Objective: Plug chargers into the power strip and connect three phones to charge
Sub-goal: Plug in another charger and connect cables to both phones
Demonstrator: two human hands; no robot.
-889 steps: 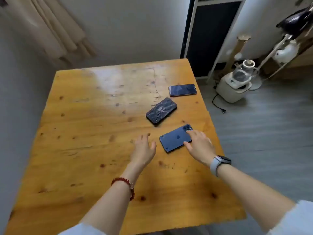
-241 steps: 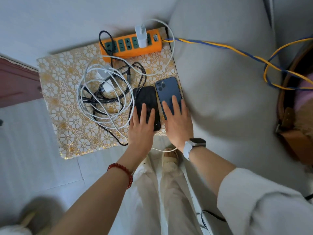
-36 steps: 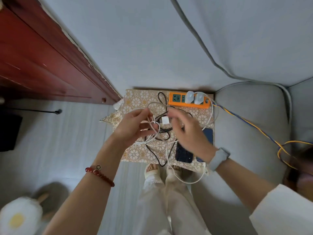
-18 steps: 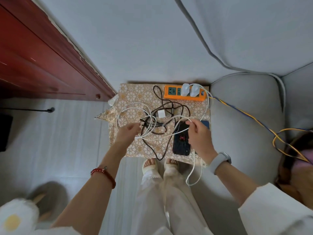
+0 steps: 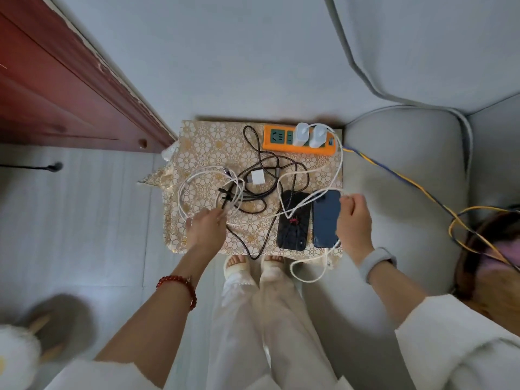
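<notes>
Head view: right grip [image 5: 353, 220] pinches white cable [image 5: 309, 202] over blue phone [image 5: 325, 218]; left grip [image 5: 206, 229] clutches cable.

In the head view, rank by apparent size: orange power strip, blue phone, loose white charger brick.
1. orange power strip
2. blue phone, close to the strip in size, so that order is unsure
3. loose white charger brick, clearly smallest

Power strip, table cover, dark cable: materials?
Power strip: hard orange plastic by its look, smooth moulded body, green socket faces. Table cover: probably vinyl or oilcloth, gold floral print with slight sheen, corner hanging limp. Dark cable: likely braided sleeve, speckled matte surface; too small to confirm.
</notes>
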